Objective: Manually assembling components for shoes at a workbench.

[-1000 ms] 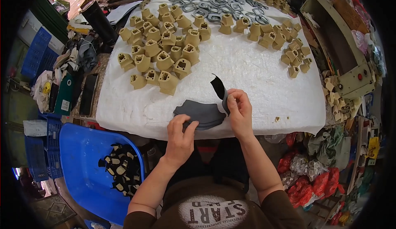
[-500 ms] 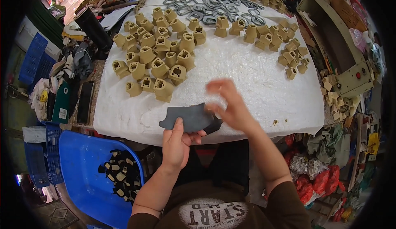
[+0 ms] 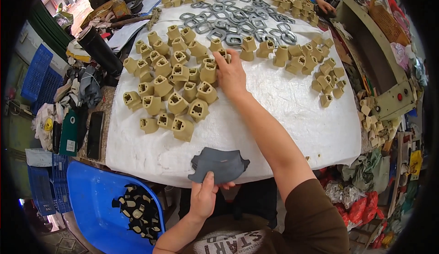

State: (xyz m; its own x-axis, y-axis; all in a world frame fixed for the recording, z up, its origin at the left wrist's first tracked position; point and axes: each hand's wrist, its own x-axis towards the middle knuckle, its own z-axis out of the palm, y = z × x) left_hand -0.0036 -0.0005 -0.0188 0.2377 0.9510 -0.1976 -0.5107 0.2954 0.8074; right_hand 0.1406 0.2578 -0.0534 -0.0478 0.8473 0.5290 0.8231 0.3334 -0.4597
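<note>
My left hand (image 3: 204, 197) holds a dark grey shaped piece of material (image 3: 218, 164) at the near edge of the white-covered table (image 3: 283, 116). My right hand (image 3: 231, 73) reaches far forward across the table, its fingers on one of the tan moulded cup-like parts (image 3: 223, 55) at the edge of a large cluster of such parts (image 3: 176, 87). Whether the fingers have closed around that part is unclear. Beyond lie several grey metal rings (image 3: 238, 25).
A blue plastic bin (image 3: 98, 203) with black-and-tan pieces stands at my lower left. More tan parts (image 3: 320, 71) lie at the right. A beige machine (image 3: 388, 75) lines the right side. Another person's hand (image 3: 324, 8) works at the far end. Clutter and a dark roll (image 3: 98, 48) sit left.
My right hand let go of the grey piece and reached forward to the tan parts. My left hand kept the grey piece and drew it back toward me.
</note>
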